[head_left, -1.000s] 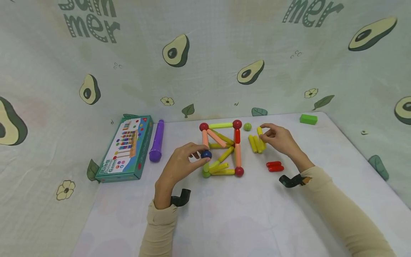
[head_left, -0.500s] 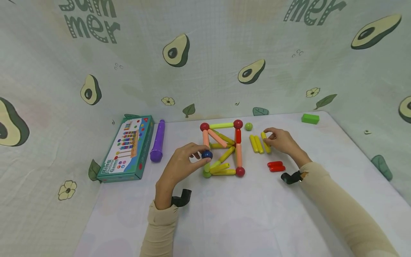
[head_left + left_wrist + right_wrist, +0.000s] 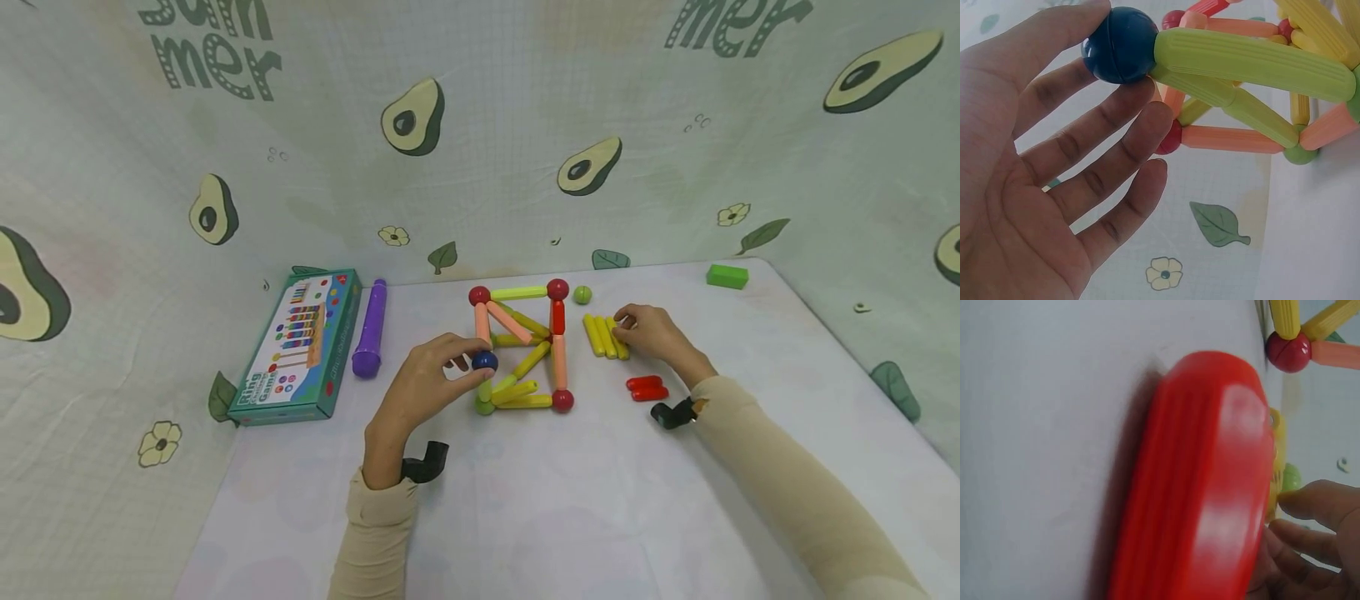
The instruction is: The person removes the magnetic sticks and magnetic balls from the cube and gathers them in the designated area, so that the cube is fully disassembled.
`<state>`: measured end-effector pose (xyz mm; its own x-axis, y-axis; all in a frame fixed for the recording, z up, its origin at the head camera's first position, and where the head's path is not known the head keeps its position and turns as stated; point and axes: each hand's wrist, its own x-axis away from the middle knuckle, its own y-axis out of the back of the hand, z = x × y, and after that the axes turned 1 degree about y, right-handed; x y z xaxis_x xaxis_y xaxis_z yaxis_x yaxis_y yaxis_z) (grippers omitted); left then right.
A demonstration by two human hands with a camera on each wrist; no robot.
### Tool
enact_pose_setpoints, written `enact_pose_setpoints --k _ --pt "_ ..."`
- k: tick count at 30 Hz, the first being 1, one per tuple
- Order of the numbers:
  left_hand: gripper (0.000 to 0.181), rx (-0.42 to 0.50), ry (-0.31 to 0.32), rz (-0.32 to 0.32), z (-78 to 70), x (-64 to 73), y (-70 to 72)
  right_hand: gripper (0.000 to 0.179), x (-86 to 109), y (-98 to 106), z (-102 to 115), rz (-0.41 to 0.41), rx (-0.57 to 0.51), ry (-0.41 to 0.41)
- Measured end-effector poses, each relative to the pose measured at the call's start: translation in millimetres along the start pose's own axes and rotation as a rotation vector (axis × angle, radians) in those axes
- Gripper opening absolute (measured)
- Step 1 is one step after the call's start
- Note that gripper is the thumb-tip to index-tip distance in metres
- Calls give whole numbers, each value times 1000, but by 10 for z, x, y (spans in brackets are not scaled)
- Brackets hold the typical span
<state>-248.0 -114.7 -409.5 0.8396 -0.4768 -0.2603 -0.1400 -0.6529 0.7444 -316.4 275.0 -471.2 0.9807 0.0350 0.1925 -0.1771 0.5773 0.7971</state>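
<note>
My left hand pinches a dark blue magnetic ball between thumb and fingertips, its other fingers spread below. A yellow-green magnetic stick runs from that ball to a green ball, part of a frame of sticks and balls. Red balls and salmon sticks make up other parts of the frame. My right hand is right of the frame, thumb and finger pinching the upper end of a yellow stick. This stick lies beside other yellow sticks, its top partly hidden by the fingers.
Short red sticks lie in front of my right hand; one looms large in the right wrist view. A loose green ball and a green block are farther back. At left are a game box and a purple microphone-shaped toy.
My right hand has lowered the yellow stick to the table and slid it left against the others. My left hand keeps its pinch on the blue ball.
</note>
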Motion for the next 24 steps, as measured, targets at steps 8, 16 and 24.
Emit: enact_pose_setpoints --k 8,16,24 --pt "38 -1 5 5 -12 2 11 46 51 -15 36 -33 15 -3" --pt "39 1 10 8 -30 10 9 47 29 -57 8 -36 18 -25" --pt "39 2 14 14 -32 6 7 44 40 -72 13 -33 11 -63"
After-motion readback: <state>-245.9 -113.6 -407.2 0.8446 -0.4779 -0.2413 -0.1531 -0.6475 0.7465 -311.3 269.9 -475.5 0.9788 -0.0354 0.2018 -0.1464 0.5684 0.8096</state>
